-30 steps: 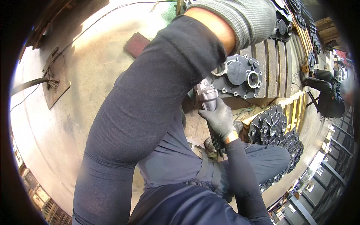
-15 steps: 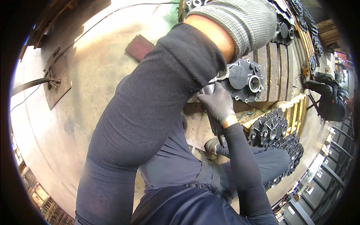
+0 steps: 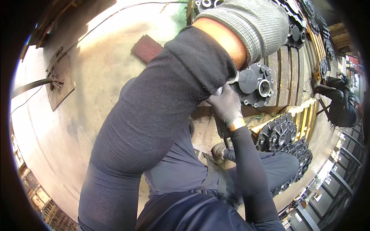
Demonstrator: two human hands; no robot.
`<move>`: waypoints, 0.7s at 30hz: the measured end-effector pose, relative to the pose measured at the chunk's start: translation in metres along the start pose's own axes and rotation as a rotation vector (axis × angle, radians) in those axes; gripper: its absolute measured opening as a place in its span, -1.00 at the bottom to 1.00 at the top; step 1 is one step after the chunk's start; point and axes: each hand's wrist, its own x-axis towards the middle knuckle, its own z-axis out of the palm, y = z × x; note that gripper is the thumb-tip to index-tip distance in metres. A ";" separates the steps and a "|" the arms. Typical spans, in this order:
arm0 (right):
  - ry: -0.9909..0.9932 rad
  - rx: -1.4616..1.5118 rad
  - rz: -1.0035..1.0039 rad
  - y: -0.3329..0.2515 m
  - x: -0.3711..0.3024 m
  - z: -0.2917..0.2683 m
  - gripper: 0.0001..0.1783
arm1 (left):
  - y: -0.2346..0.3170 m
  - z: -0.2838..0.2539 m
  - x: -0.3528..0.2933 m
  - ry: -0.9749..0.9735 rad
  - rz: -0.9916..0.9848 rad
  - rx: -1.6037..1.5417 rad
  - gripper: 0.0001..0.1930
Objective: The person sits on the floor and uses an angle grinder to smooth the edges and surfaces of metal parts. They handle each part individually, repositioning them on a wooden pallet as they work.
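Observation:
My left hand (image 3: 256, 29), in a grey knit glove, reaches forward over the bench close to the black castings. Its fingers are hidden behind the back of the glove. In a grey glove too, my right hand (image 3: 226, 104) is closed around a hand-held tool (image 3: 222, 128) with a dark handle pointing down. My left sleeve covers the front of that tool, so its kind does not show. Just ahead of my right hand, a black casting (image 3: 252, 84) with a round cover and bright machined bores lies flat on the wooden slats (image 3: 283, 77).
More black castings (image 3: 283, 133) lie in rows on a pallet at right. Others (image 3: 296, 34) line the far side. A reddish-brown board (image 3: 146, 49) lies on the floor at left, near a plate with a thick cable (image 3: 32, 87). Another person (image 3: 339, 102) sits at far right.
The scene has shifted slightly right and down in view. My left forearm covers more of the tool's metal front. Both hands keep nearly the same place over the bench.

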 end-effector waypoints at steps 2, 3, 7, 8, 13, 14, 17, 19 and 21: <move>0.028 -0.003 0.013 0.001 0.002 0.004 -0.22 | 0.000 0.001 0.000 0.004 -0.020 0.006 -0.78; 0.040 -0.006 0.019 0.002 0.003 0.005 -0.22 | 0.002 -0.001 -0.003 0.021 -0.018 -0.006 -0.77; -0.037 0.075 0.036 0.015 -0.020 0.001 -0.24 | 0.004 -0.012 -0.014 0.077 0.047 -0.061 -0.76; -0.040 0.120 0.035 0.020 -0.030 0.001 -0.25 | 0.002 -0.011 -0.013 0.074 0.043 -0.070 -0.75; 0.020 0.456 0.036 0.063 -0.081 -0.007 -0.50 | 0.003 -0.012 0.002 -0.061 -0.004 -0.099 -0.66; 0.019 0.531 0.054 0.075 -0.088 -0.010 -0.52 | 0.004 -0.016 0.000 -0.121 -0.067 -0.116 -0.62; 0.056 0.775 0.104 0.087 -0.111 -0.036 -0.65 | 0.018 -0.020 0.003 -0.181 -0.119 -0.098 -0.50; 0.106 0.878 0.116 0.097 -0.117 -0.045 -0.68 | 0.018 -0.002 0.004 -0.206 -0.153 0.023 -0.48; 0.129 0.985 0.117 0.099 -0.123 -0.058 -0.69 | 0.018 0.002 0.008 -0.280 -0.221 0.100 -0.47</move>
